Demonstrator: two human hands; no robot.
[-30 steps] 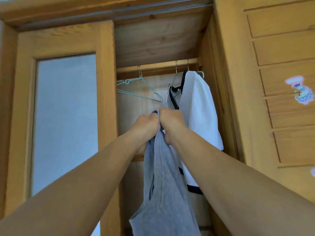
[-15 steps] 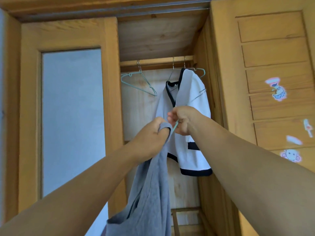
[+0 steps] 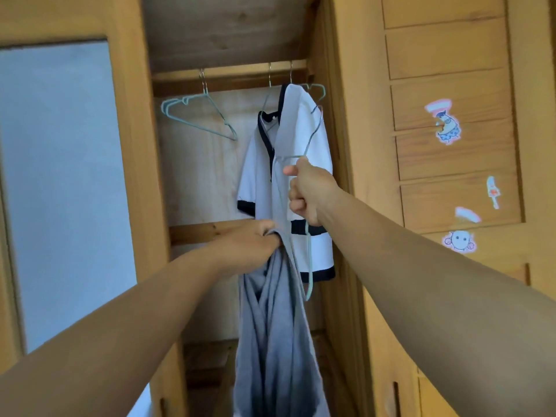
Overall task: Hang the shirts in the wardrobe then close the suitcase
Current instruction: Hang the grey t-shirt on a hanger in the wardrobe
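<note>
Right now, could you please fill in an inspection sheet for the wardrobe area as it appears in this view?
Surface: wooden rail across the open wardrobe; no table or floor in view.
Job's things: white shirt with dark trim hangs from the rail; grey shirt hangs bunched, not on the rail; wire hanger off the rail, in hand; suitcase not in view.
Clutter: spare pale green hangers on the rail at left.
Grippers: left hand grips the grey shirt's top; right hand grips the wire hanger.
Cables: nothing seen.
Surroundings: frosted panel door at left; wooden door with stickers at right.
</note>
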